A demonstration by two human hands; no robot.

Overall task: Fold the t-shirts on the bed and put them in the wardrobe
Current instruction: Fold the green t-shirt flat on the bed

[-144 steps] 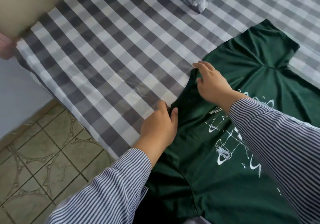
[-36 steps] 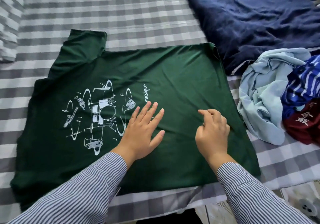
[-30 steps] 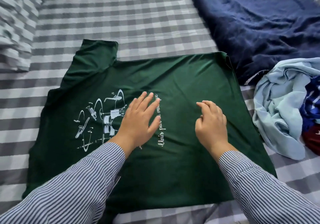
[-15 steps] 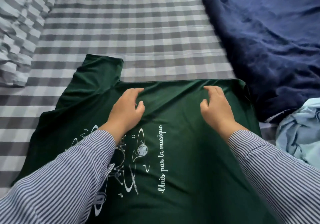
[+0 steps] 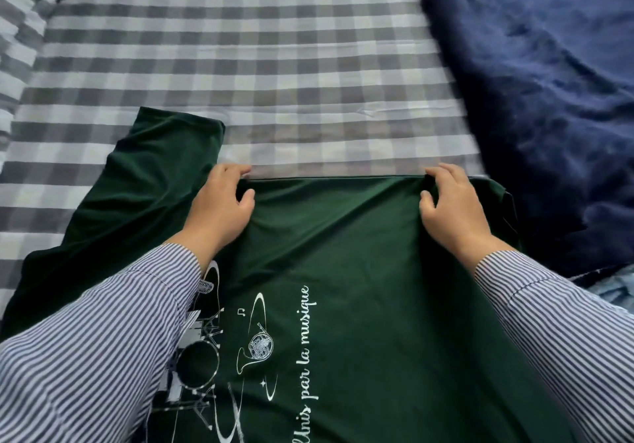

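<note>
A dark green t-shirt (image 5: 336, 254) with a white print of instruments and script lies spread on the checked bed sheet (image 5: 260, 65). Its far side edge runs straight between my two hands. My left hand (image 5: 221, 204) grips that edge near the sleeve, fingers curled over the fabric, thumb underneath. My right hand (image 5: 453, 205) pinches the same edge near the hem corner. One sleeve sticks out flat to the far left. The fabric between the hands is lightly wrinkled. The wardrobe is out of view.
A dark navy blanket (image 5: 549, 99) covers the right side of the bed, touching the shirt's corner. A light blue garment (image 5: 617, 291) peeks in at the right edge. A checked pillow (image 5: 17, 48) lies at the far left.
Both hands slid from the middle of the shirt, where they lay smoothing it, up to its far edge and closed on the fabric. The view moved closer to the shirt.
</note>
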